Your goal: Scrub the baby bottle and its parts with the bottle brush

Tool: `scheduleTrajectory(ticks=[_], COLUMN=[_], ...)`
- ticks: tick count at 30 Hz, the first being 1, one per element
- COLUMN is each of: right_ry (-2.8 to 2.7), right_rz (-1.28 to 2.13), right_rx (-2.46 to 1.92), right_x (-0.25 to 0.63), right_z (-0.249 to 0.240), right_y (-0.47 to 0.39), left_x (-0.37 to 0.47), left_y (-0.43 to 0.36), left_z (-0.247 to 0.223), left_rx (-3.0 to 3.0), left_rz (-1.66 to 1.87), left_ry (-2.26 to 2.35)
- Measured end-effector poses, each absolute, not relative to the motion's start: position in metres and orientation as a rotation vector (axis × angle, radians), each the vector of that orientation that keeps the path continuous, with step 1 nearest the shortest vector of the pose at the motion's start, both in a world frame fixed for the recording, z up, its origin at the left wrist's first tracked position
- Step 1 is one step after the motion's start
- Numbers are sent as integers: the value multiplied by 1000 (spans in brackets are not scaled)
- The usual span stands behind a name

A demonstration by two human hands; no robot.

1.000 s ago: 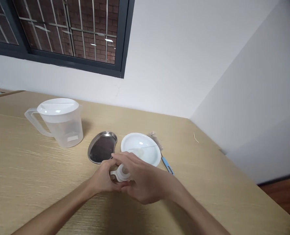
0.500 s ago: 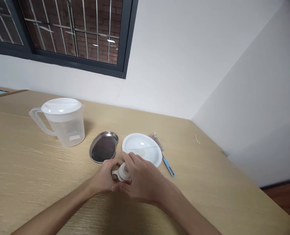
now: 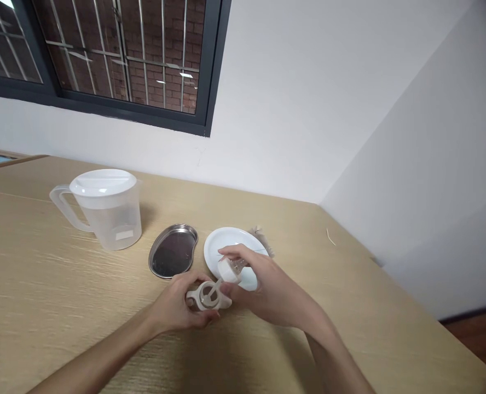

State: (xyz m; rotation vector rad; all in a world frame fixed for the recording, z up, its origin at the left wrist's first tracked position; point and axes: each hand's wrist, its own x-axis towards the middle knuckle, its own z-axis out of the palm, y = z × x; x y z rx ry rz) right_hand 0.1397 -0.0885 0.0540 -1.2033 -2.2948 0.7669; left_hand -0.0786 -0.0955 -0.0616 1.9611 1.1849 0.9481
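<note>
My left hand (image 3: 181, 303) is wrapped around a small bottle (image 3: 209, 295) with side handles, its round mouth uncovered and facing up. Just above and to the right, my right hand (image 3: 263, 282) pinches a white cap (image 3: 229, 271) with a clear top. A thin straw-like stem (image 3: 215, 288) runs from the cap down to the bottle's mouth. Behind my right hand lies a white oval dish (image 3: 218, 243), partly covered by the fingers. A kidney-shaped metal tray (image 3: 173, 251) rests to the left of the dish.
A clear lidded pitcher (image 3: 114, 216) stands at the left on the wooden table (image 3: 82, 306). Bristles of a brush (image 3: 261, 238) show behind the dish; its handle is hidden. A thin pale strip (image 3: 330, 237) lies farther right. A wall and barred window are behind.
The cap has come off the bottle's mouth and moved up and right in my right hand, exposing the stem. My right hand now covers the brush's blue handle.
</note>
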Motion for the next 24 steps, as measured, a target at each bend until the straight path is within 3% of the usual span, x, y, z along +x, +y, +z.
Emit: scheduleTrajectory(ticks=[8, 24], right_ry=[-1985, -1802], right_rz=[1207, 1356], right_rx=[-1080, -999], right_x=[142, 148], right_z=[12, -4], right_y=[-70, -79], left_x=[-80, -71], left_y=[-101, -113], left_z=[-52, -40], left_rx=[1881, 1984], left_rz=[1042, 1089], left_ry=[984, 951])
